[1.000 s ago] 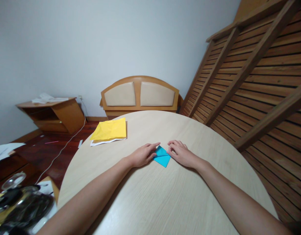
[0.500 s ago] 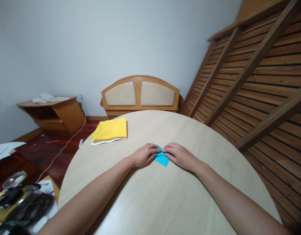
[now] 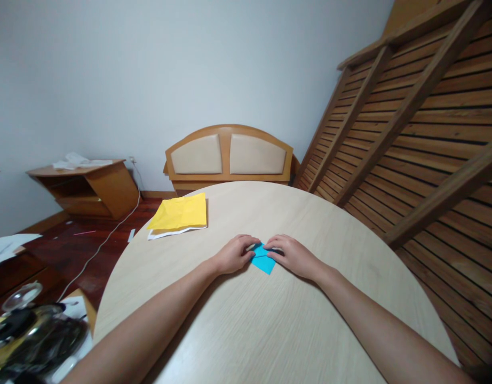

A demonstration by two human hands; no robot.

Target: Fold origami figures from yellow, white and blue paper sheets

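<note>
From the head camera, a small folded blue paper [image 3: 263, 260] lies flat on the round table [image 3: 270, 330] directly between the two hands, its pointed corner toward the near edge and both hands equally close. The left hand [image 3: 233, 255] and right hand [image 3: 291, 256] rest palm-down with curled fingertips pressing its far edges, meeting over its top. A yellow sheet [image 3: 180, 213] lies far left, well apart.

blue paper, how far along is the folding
Done: the blue paper is already folded small, with a pointed corner toward the person. In hand: the left hand and right hand both press on it against the round table. Left: the yellow sheets further back lie flat and untouched.
</note>
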